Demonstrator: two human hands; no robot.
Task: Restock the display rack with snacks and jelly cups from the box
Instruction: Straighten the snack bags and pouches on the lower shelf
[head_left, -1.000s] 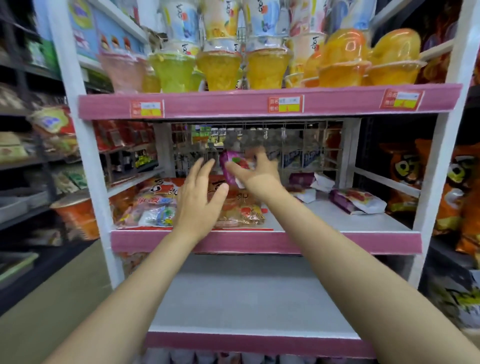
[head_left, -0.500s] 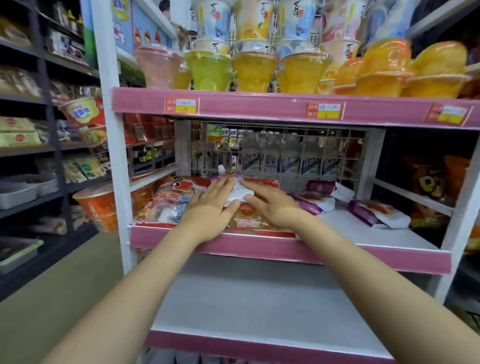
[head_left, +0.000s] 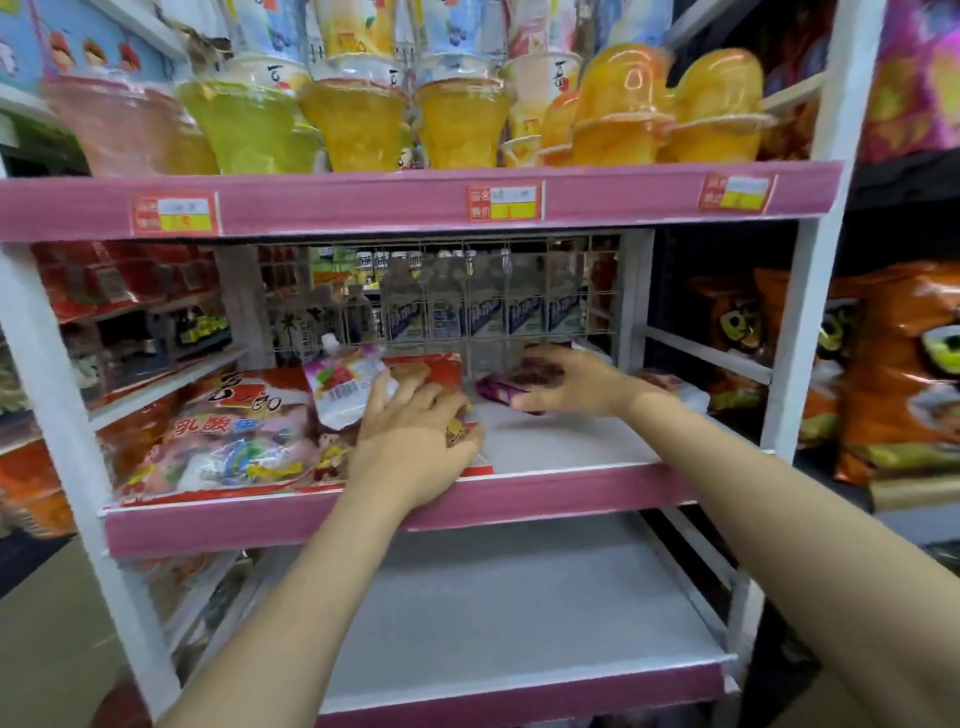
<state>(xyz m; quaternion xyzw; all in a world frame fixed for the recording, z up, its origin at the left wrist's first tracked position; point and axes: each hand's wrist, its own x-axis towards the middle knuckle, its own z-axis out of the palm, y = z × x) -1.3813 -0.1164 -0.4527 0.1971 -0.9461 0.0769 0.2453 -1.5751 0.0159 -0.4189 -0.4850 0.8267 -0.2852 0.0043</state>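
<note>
Right hand (head_left: 574, 382), centre-right of frame, grasps the purple snack packet (head_left: 511, 387) on the middle shelf (head_left: 561, 441); packet's long axis runs sideways. Left hand (head_left: 415, 431) rests flat, released.

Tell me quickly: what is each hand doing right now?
Left hand: open, flat on the red snack bag.
Right hand: closed on a purple packet.
</note>
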